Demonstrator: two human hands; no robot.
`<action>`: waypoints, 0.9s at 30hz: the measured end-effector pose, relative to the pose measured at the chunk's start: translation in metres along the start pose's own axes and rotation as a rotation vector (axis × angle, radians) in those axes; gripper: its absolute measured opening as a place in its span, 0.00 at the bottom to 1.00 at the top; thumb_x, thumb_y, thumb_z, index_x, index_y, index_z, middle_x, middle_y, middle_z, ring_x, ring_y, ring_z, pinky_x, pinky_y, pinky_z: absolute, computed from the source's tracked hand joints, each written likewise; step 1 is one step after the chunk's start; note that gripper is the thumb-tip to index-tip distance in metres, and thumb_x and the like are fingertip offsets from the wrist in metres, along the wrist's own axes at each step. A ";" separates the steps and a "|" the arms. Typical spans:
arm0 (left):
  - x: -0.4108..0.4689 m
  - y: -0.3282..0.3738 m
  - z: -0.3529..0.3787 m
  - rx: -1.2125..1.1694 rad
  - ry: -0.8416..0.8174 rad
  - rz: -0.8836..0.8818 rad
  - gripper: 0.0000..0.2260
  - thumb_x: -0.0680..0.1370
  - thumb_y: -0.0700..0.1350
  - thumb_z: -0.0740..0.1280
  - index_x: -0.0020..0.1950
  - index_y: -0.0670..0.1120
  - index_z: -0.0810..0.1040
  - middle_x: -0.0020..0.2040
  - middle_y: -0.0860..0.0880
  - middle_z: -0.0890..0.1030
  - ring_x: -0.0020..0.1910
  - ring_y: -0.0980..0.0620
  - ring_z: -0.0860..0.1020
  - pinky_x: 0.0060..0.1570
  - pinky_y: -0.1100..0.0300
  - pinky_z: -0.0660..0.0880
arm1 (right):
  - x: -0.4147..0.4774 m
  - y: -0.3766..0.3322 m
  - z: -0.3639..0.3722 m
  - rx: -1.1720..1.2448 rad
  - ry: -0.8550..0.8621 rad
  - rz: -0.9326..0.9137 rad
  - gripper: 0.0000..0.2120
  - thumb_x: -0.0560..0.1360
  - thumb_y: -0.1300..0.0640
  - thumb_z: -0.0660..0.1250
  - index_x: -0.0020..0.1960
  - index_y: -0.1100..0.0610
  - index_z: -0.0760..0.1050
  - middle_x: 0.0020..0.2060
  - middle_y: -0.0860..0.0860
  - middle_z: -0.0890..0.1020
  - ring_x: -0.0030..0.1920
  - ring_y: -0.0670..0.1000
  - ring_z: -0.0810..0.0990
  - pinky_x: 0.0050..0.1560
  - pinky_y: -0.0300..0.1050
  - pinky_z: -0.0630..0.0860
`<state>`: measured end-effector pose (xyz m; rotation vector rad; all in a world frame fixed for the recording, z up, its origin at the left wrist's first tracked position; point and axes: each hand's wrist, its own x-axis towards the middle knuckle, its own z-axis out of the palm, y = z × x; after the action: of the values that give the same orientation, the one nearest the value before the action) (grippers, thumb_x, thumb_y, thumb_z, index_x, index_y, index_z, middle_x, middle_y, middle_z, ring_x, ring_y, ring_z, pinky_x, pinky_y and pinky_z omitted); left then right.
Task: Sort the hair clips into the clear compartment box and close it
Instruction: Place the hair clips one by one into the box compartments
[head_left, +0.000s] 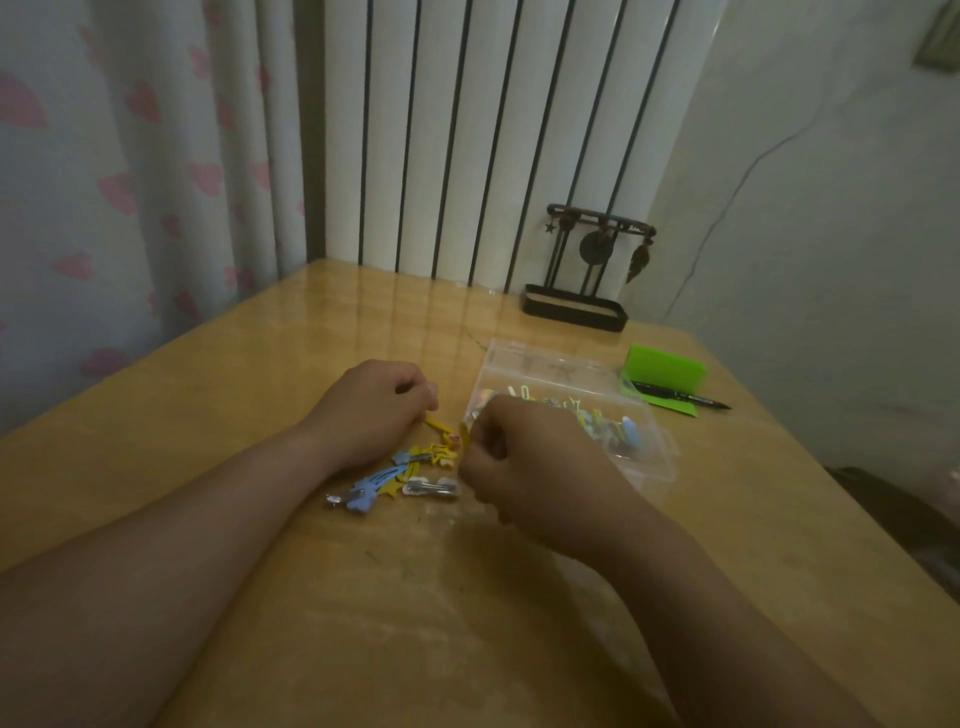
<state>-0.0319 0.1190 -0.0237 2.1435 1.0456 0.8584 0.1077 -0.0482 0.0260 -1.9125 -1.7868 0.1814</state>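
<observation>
1. Left hand (371, 410), centre of frame, is curled into a loose fist, knuckles up. Fingertips pinch the far end of a yellow clip (439, 426) that pokes out toward the lower right. Looks like a pick-up grip, one clip at a time from the pile.
2. Right hand (524, 457), just right of centre, is also closed tight. Something small and yellow shows at its upper-left edge, probably another clip, but I cannot tell for sure what it grips; the fingers hide it.
3. Loose clips (400, 475) lie in a small heap on the table (208, 415) between and just below the two hands: blue, yellow and a silver-white one. These are the unsorted ones, kept close to both hands for quick reach.
4. Clear compartment box (644, 457) sits right of centre, touching or just behind the right hand. Its lid (545, 366) is open and lies back toward the upper part of the frame. Several clips are already inside; which compartment holds which is too blurred to say.
5. The box is on the right-hand side, so the drop is likely a short move for that hand.
6. Judgement: sorting is midway, a handful remain outside, lid not yet shut.
7. Green card (670, 371) and black pen (680, 399) lie beyond the box at right, a dark stand (576, 306) at the table's far edge. None of them obstruct the sorting.
</observation>
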 end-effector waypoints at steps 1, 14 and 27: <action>0.000 0.000 0.000 -0.004 -0.001 -0.002 0.11 0.82 0.49 0.68 0.43 0.51 0.86 0.40 0.52 0.85 0.43 0.52 0.82 0.51 0.51 0.78 | 0.000 0.001 -0.005 0.079 0.017 0.025 0.04 0.78 0.53 0.69 0.45 0.51 0.77 0.36 0.50 0.84 0.32 0.46 0.82 0.33 0.47 0.81; -0.001 -0.001 0.001 -0.004 -0.010 0.001 0.12 0.83 0.50 0.67 0.43 0.52 0.86 0.39 0.53 0.85 0.44 0.52 0.82 0.53 0.49 0.79 | 0.008 0.101 -0.074 0.107 0.343 0.401 0.06 0.74 0.57 0.73 0.39 0.55 0.84 0.34 0.54 0.83 0.33 0.53 0.77 0.36 0.46 0.72; 0.000 -0.001 0.001 0.001 -0.011 0.001 0.11 0.83 0.50 0.68 0.44 0.51 0.86 0.42 0.55 0.85 0.45 0.55 0.82 0.54 0.51 0.79 | 0.014 0.105 -0.062 -0.253 0.042 0.537 0.08 0.70 0.51 0.75 0.39 0.56 0.87 0.35 0.55 0.86 0.39 0.55 0.84 0.44 0.51 0.83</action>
<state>-0.0318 0.1198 -0.0249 2.1476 1.0401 0.8456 0.2298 -0.0516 0.0353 -2.5273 -1.2793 0.1004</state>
